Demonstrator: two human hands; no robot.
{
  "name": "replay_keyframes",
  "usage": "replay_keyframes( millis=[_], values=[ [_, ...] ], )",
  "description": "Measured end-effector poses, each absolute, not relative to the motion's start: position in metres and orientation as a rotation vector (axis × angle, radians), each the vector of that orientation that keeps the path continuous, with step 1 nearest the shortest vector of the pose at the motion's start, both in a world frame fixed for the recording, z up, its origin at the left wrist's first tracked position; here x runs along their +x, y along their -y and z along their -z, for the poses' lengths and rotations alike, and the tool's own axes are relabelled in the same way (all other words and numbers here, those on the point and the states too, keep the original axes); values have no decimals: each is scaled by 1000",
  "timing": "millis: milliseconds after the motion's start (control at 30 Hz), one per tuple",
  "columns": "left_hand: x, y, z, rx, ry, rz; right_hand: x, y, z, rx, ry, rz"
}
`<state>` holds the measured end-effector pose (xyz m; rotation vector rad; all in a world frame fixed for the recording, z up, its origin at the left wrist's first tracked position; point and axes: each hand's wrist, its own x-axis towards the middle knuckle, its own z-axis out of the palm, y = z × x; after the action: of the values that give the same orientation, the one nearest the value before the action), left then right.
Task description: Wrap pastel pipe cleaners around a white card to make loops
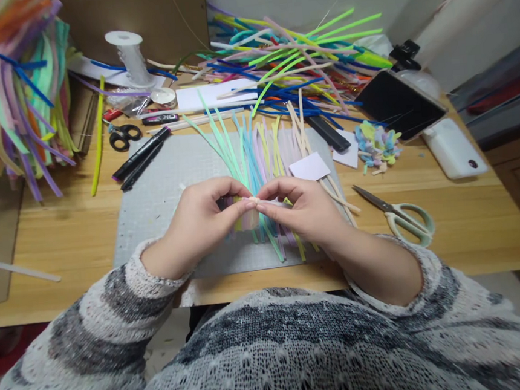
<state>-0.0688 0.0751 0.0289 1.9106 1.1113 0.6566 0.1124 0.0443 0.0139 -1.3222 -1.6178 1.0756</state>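
Note:
Over the middle of a grey cutting mat (154, 228), my left hand (209, 211) and my right hand (307, 209) meet, thumbs and forefingers pinched together. Between the fingertips is a small pale pipe cleaner (254, 200), mostly covered by them. A short yellow and pale band shows below my left fingers; I cannot tell whether it is joined to the held piece. Beneath and behind the hands lie mint, blue, lilac, yellow and cream pipe cleaners (251, 147), fanned across the mat. A white card (309, 167) rests on the cream ones beside my right hand.
Scissors (400, 213) lie to the right, near a phone (400, 105), a white case (454, 149) and a pile of short pastel pieces (378, 145). Black markers (143, 160) and small black-handled scissors (124, 136) are left. Large pipe cleaner bundles (284, 53) fill the back.

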Motion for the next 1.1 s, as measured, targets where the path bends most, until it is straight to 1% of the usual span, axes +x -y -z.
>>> replay_keyframes(
  millis=[300, 667, 900, 1100],
  values=[
    [-69, -76, -30, 1889, -1105, -652, 112, -45, -13, -1297, 1637, -1109],
    [-69, -76, -30, 1897, -1100, -657, 109, -43, -10, -1291, 1620, -1033],
    [-69, -78, -30, 1903, -1050, -592, 109, -43, -9, -1339, 1670, -1039],
    [-70, -79, -31, 1936, -1108, -601, 112, -43, -7, -1328, 1714, -1032]
  ],
)
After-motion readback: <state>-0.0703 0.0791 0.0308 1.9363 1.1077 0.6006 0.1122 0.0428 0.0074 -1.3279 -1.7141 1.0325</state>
